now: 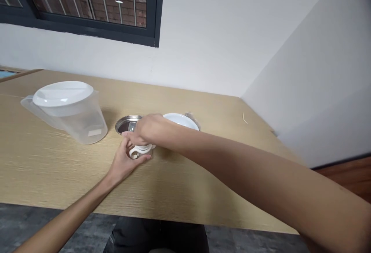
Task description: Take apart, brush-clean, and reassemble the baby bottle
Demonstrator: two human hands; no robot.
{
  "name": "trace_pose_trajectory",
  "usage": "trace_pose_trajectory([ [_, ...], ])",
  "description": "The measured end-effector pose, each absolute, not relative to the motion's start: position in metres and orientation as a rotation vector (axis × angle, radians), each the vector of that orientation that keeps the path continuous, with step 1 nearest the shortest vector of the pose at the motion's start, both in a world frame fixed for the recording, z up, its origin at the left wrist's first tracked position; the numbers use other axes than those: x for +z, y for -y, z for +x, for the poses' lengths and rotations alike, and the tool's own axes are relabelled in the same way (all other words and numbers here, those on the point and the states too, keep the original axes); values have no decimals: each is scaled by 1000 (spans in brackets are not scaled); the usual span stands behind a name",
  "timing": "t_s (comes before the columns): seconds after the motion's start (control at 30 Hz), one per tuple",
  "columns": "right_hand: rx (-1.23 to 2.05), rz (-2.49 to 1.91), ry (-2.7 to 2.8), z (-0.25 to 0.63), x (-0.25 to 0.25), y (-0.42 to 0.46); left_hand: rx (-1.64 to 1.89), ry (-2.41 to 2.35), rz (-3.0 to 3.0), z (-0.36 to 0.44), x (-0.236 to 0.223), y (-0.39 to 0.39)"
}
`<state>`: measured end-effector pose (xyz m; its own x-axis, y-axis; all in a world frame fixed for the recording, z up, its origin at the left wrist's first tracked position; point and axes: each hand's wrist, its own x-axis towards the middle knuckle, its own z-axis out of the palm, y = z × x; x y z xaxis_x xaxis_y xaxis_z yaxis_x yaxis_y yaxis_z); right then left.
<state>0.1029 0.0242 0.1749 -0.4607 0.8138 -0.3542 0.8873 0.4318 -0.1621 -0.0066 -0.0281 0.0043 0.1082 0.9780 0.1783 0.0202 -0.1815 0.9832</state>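
A small clear container with a white top and a curled white handle (141, 150) stands on the wooden table close in front of me. My left hand (125, 157) is wrapped round it, thumb along the near side and fingers at the left. Right above it is my right hand (147, 129), palm down, fingers bent and closed over the container's top. What its fingertips hold is hidden. Just behind the hands a small clear glass (131, 126) rests on a round steel tray (121, 123), partly covered by my right hand.
To the left stands a clear plastic pitcher (84, 123) with a white lid. A white bowl or plate (182, 119) sits behind my right forearm, with a clear, blurry item (193, 118) beside it. A thin pale strip (245, 118) lies at the table's (87, 183) right.
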Motion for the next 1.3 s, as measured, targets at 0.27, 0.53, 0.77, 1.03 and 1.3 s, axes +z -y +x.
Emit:
trace_pose_trajectory([
  [0.27, -407, 972, -2734, 159, 176, -3, 1218, -1108, 1400, -9, 14, 26],
  [0.53, -818, 911, -2880, 186, 168, -13, 973, -1052, 1310, -22, 61, 37],
  [0.77, -950, 1215, -2760, 203, 157, -5, 957, -1145, 1455, -11, 63, 54],
  [1.03, -1812, 1685, -1983, 194, 143, 24, 1098, -1300, 2369, -31, 48, 72],
  [1.3, -1766, 1803, -1916, 201, 159, 46, 1154, -1212, 2500, -35, 60, 72],
])
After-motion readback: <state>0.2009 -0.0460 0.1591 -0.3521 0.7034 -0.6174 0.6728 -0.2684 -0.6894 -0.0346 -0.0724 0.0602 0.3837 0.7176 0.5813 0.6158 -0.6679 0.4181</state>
